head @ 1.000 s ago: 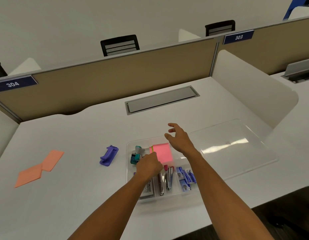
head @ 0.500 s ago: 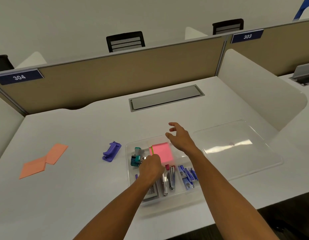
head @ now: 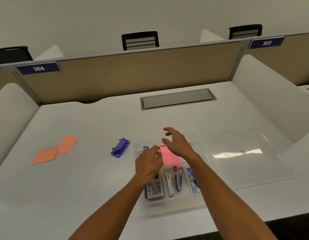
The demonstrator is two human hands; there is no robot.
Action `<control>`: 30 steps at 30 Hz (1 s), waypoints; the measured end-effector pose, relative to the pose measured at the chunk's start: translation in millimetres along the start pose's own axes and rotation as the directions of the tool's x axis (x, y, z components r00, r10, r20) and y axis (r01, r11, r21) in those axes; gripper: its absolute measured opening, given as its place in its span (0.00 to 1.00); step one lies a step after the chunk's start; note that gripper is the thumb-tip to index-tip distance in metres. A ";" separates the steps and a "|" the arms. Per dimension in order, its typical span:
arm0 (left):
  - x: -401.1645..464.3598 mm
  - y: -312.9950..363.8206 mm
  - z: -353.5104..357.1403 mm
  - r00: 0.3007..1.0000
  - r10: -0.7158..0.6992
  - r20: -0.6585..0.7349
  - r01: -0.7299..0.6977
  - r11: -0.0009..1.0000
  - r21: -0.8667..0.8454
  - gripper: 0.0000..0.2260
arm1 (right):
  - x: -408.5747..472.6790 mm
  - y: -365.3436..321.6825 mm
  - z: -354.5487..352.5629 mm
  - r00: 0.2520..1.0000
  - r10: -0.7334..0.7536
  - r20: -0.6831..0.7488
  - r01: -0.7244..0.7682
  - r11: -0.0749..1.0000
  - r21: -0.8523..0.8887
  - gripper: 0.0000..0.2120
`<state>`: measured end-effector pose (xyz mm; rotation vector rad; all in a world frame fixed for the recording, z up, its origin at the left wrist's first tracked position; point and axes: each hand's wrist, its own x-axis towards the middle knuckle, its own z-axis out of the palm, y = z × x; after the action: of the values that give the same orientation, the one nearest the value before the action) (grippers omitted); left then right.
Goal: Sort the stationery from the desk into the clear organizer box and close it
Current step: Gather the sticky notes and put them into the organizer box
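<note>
left of the box, two items wait

over the clear organizer box (head: 169, 203) both hands hover open, holding nothing. the purple hole punch (head: 120, 147) lies just past its left wall, long axis toward the desk's far edge, nearest the left hand (head: 149, 163); the right hand (head: 178, 144) is farther.

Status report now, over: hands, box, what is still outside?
Both hands over box, left and right open, empty. Lid off, right of box. Purple punch, orange papers still on desk.

Counted on desk: 2 orange paper pcs (head: 55, 150), 1 purple hole punch (head: 120, 147), 1 clear organizer box (head: 174, 206), 1 lid (head: 243, 158). In box: 1 pink sticky pad (head: 169, 155), 2 staplers (head: 174, 181) seen. 2 hands (head: 149, 162) counted.
</note>
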<state>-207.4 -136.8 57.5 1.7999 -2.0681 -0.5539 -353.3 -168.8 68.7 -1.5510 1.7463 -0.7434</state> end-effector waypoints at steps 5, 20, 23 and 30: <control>11.3 -48.5 -36.0 0.985 -0.140 -0.099 0.133 0.988 -0.075 0.14 | 6.3 -21.3 25.0 0.997 -0.060 0.052 0.061 0.998 -0.025 0.22; -4.0 -226.1 -122.0 0.869 -0.406 -0.283 0.387 0.914 -0.123 0.15 | 35.7 -120.0 144.0 0.945 -0.201 0.257 0.223 0.973 -0.061 0.24; -13.3 -267.1 -135.8 0.852 -0.434 -0.293 0.436 0.898 -0.061 0.17 | 37.6 -136.8 169.4 0.934 -0.216 0.283 0.249 0.965 -0.086 0.25; -22.8 -353.5 -151.4 0.819 -0.497 -0.286 0.512 0.859 -0.024 0.22 | 40.6 -164.0 232.3 0.909 -0.183 0.376 0.250 0.958 -0.140 0.25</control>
<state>173.8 -166.7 11.1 2.3206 -1.4200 -0.3399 -72.1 -225.3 51.7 -1.8962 1.4155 -0.3715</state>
